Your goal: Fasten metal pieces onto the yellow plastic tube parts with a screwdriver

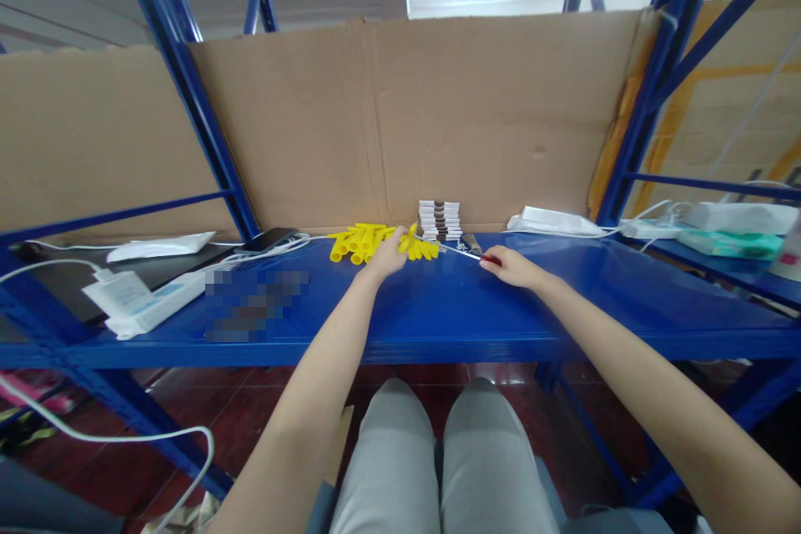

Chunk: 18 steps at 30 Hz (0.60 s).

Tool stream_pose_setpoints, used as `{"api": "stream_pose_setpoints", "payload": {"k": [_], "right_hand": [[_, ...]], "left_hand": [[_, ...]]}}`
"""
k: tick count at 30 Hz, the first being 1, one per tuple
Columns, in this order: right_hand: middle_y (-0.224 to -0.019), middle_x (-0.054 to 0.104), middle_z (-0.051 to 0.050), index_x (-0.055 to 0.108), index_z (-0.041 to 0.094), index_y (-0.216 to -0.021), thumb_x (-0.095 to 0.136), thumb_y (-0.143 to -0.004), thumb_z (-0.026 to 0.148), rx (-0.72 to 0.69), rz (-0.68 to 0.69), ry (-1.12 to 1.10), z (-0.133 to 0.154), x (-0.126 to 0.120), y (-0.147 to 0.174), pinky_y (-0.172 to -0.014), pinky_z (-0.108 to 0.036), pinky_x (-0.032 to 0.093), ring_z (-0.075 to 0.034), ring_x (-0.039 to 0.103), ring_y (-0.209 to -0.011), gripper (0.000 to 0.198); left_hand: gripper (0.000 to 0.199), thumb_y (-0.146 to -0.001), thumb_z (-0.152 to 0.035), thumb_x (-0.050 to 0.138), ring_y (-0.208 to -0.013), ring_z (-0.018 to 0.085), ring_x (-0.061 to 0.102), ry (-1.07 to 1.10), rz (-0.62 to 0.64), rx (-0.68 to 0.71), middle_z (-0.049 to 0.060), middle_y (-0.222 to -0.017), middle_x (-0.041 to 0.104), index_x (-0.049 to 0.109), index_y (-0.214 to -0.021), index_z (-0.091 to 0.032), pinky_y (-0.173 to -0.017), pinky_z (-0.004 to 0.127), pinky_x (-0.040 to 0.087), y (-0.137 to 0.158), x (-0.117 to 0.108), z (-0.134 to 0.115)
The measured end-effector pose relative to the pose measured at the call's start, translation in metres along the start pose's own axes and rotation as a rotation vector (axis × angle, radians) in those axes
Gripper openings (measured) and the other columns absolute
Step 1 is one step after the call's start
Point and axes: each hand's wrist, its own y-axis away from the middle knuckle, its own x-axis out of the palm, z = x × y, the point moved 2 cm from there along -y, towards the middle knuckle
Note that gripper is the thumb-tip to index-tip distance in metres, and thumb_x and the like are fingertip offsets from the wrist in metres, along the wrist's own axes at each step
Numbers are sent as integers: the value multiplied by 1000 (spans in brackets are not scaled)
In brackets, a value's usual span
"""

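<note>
My right hand (510,267) is closed around the red handle of what looks like a screwdriver (460,250). Its long thin shaft points left, and the tip reaches the fingers of my left hand (388,254). Those fingers are pinched on a small yellow tube (411,231); how the tip meets it is too small to make out. Beside and behind my left hand lies a pile of larger yellow tubes (360,242). Several short yellow pieces (426,250) lie to its right. A stack of white and dark strips (439,219) stands just behind the shaft.
A cardboard sheet (488,117) backs the blue shelf (438,300). Small dark items (471,244) lie by the stack. To the left are a power strip (163,304), cables and a dark phone-like object (270,239). A white packet (554,221) lies at the right, near blue posts.
</note>
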Motion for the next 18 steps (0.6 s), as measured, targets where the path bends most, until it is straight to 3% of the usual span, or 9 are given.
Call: {"api": "stream_pose_setpoints", "payload": {"k": [5, 11, 18], "right_hand": [[-80, 67, -3, 54, 21, -85, 61, -81, 32, 42, -34, -93, -4, 2, 2, -67, -29, 47, -18, 61, -70, 14], [-81, 69, -8, 58, 20, -82, 50, -87, 30, 39, 43, -49, 2, 0, 2, -70, -30, 47, -20, 62, -73, 15], [-78, 66, -3, 53, 21, -83, 59, -80, 32, 18, -53, -47, -4, 0, 2, -66, -29, 46, -17, 59, -68, 13]], "left_hand": [[46, -80, -4, 51, -86, 14, 65, -12, 10, -2, 7, -111, 66, 48, -123, -21, -77, 27, 53, 1, 0, -1], [45, -80, -6, 52, -83, 15, 65, -13, -3, 0, 6, -107, 67, 49, -122, -21, -75, 26, 53, -1, 0, 2], [45, -80, -5, 50, -61, 11, 61, 2, 18, -27, 1, -90, 68, 50, -121, -21, -62, 22, 50, 1, 1, 0]]}}
